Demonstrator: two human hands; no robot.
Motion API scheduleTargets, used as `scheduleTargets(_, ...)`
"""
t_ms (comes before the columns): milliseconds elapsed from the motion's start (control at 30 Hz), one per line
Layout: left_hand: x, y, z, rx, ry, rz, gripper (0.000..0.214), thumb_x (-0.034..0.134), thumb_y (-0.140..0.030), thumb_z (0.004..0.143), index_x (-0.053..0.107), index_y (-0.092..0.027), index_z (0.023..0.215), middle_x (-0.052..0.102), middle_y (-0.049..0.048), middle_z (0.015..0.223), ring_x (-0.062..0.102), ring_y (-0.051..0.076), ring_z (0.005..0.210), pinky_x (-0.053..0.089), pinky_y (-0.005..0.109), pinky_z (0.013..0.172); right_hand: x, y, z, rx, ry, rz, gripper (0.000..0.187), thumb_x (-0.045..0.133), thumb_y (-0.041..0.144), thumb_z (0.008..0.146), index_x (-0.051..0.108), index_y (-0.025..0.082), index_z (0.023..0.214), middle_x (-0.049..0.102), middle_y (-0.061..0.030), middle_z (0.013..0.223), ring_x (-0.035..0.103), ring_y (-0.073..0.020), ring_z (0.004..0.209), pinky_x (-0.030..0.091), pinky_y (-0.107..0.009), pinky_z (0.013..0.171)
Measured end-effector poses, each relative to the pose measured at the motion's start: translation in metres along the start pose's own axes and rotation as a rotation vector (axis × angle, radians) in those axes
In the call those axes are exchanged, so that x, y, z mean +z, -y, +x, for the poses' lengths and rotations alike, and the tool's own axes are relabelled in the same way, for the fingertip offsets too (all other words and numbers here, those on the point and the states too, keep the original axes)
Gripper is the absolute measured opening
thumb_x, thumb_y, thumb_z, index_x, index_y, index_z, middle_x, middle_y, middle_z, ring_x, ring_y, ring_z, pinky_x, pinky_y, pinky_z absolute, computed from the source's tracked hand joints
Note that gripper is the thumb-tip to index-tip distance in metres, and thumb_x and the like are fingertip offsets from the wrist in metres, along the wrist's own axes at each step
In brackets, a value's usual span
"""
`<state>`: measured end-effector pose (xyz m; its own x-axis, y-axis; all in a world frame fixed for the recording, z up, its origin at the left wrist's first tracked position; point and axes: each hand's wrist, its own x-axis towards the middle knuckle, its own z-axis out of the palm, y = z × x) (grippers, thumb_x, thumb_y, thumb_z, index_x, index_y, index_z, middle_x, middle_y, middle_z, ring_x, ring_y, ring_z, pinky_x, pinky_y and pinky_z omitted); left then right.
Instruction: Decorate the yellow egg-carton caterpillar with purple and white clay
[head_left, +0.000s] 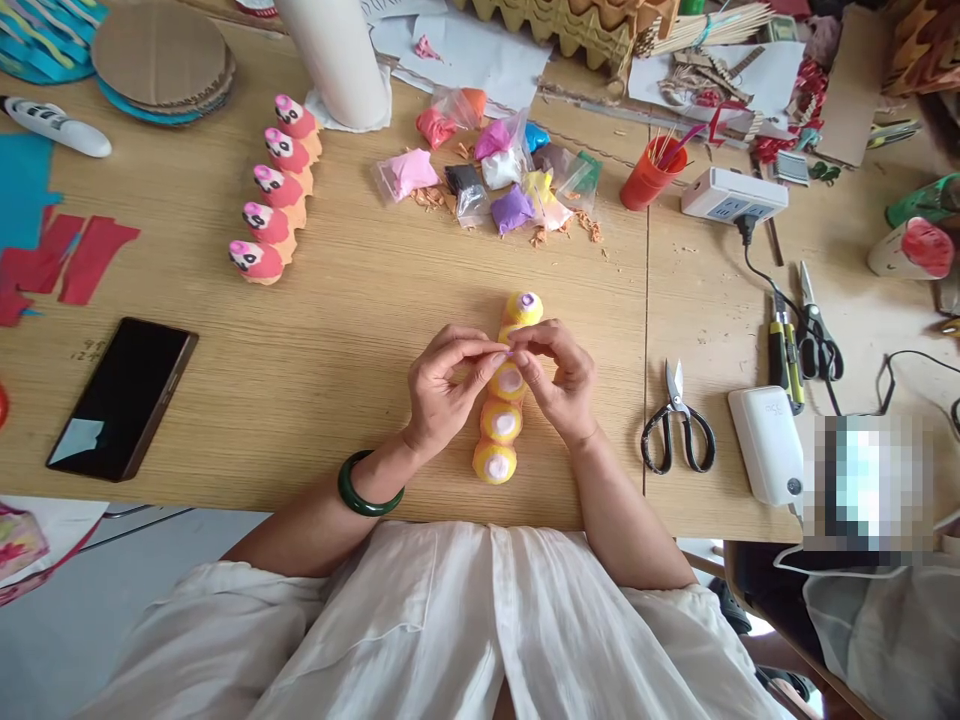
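Both hands meet over a row of yellow clay-covered egg-carton bumps [500, 422], which lies lengthwise in front of me. Pale discs top the bumps, and the farthest one also carries a purple ring. Between the fingertips of my left hand [454, 375] and my right hand [559, 378] is a tiny bit of purple clay [511, 353]. Thumb and forefinger are pinched together on each side. A dark green bangle [370, 484] circles my left wrist. Further left stands a similar row of red-pink bumps [274, 192] with black-and-white marks and pink tips.
Bags of coloured clay [514, 208] lie beyond my hands, beside a red cup [652, 174] of sticks. To the right are black-handled scissors [677, 420], a white power bank [765, 445] and a power strip [735, 194]. A phone [124, 398] lies at left; a white roll [334, 60] stands behind.
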<state>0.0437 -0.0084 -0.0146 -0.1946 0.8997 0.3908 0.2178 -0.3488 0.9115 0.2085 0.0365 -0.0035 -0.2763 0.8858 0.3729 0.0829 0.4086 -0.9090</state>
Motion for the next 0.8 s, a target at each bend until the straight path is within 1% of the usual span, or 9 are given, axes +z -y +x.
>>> scheduleTargets(67,0.0011,-0.0014,0.0002,-0.034,-0.016,-0.015,0.022,0.073,-0.042,0.102,0.081,-0.023,0.097,0.074,0.0027,0.098,0.073,0.014,0.089,0.063,0.024,0.074,-0.0005,-0.0008,-0.0004,-0.029,0.019,-0.019,0.02,0.074,0.046,0.099,0.075,0.028,0.107,0.076,-0.0059,0.1,0.069,-0.0222,0.089,0.061,-0.04,0.083)
scheduleTargets(133,0.0021,-0.0023,0.0004,-0.086,-0.03,-0.02,0.028,0.073,-0.047,0.101,0.078,-0.022,0.092,0.074,0.0022,0.094,0.072,0.014,0.086,0.062,0.023,0.071,-0.0004,-0.002,0.0001,-0.098,0.047,-0.049,0.018,0.075,0.043,0.098,0.075,0.028,0.107,0.077,-0.0068,0.105,0.071,-0.023,0.093,0.062,-0.043,0.088)
scheduleTargets(267,0.0033,-0.0019,0.0008,-0.154,-0.046,-0.109,0.031,0.076,-0.048,0.1,0.075,-0.021,0.086,0.071,-0.0002,0.087,0.068,0.012,0.075,0.059,0.023,0.067,0.001,-0.0045,0.0025,-0.181,0.067,-0.092,0.011,0.07,0.037,0.103,0.075,0.027,0.104,0.077,-0.0066,0.102,0.072,-0.0216,0.092,0.062,-0.041,0.084)
scheduleTargets(333,0.0034,-0.002,0.0018,-0.143,-0.049,-0.143,0.031,0.076,-0.045,0.1,0.074,-0.02,0.082,0.07,-0.0011,0.083,0.066,0.011,0.07,0.057,0.023,0.064,0.002,-0.005,0.0032,-0.214,0.061,-0.099,0.008,0.069,0.032,0.104,0.074,0.027,0.103,0.076,-0.0058,0.1,0.071,-0.0202,0.09,0.06,-0.038,0.082)
scheduleTargets(433,0.0029,-0.0035,0.0041,-0.104,-0.041,-0.112,0.038,0.068,-0.043,0.106,0.072,-0.019,0.077,0.067,-0.0015,0.078,0.063,0.009,0.066,0.054,0.021,0.064,0.0032,-0.0054,0.0028,-0.25,0.023,-0.098,0.005,0.069,0.026,0.104,0.071,0.025,0.099,0.073,-0.0035,0.092,0.069,-0.0181,0.086,0.057,-0.035,0.08)
scheduleTargets(567,0.0019,-0.0039,0.0043,-0.071,-0.046,-0.112,0.028,0.065,-0.042,0.108,0.078,-0.02,0.098,0.071,0.0003,0.09,0.066,0.008,0.067,0.057,0.02,0.064,0.0037,-0.0068,0.0006,-0.203,-0.014,-0.103,0.02,0.063,0.028,0.108,0.065,0.023,0.089,0.068,-0.0018,0.084,0.064,-0.016,0.078,0.054,-0.033,0.075)
scheduleTargets(667,0.002,-0.0013,0.0014,-0.061,0.032,-0.142,0.026,0.071,-0.042,0.104,0.079,-0.024,0.12,0.074,0.005,0.11,0.074,0.014,0.088,0.063,0.021,0.069,0.0039,-0.0083,-0.0004,-0.18,-0.024,-0.135,0.029,0.058,0.035,0.11,0.063,0.023,0.084,0.067,-0.0017,0.08,0.064,-0.0161,0.076,0.053,-0.033,0.074)
scheduleTargets(733,0.0025,0.0007,-0.0003,-0.04,0.095,-0.141,0.027,0.075,-0.039,0.101,0.079,-0.025,0.124,0.073,0.006,0.113,0.075,0.016,0.096,0.066,0.023,0.073,0.0044,-0.0087,-0.0002,-0.18,-0.024,-0.142,0.032,0.057,0.038,0.111,0.063,0.023,0.083,0.068,-0.0015,0.079,0.063,-0.016,0.074,0.052,-0.033,0.072)
scheduleTargets(800,0.003,0.0018,-0.0009,-0.004,0.088,-0.125,0.019,0.078,-0.034,0.1,0.081,-0.025,0.116,0.074,0.0044,0.106,0.074,0.014,0.092,0.065,0.022,0.073,0.0051,-0.0082,0.0004,-0.198,-0.015,-0.126,0.031,0.058,0.035,0.111,0.063,0.023,0.082,0.067,-0.0008,0.077,0.062,-0.0155,0.073,0.052,-0.032,0.071)
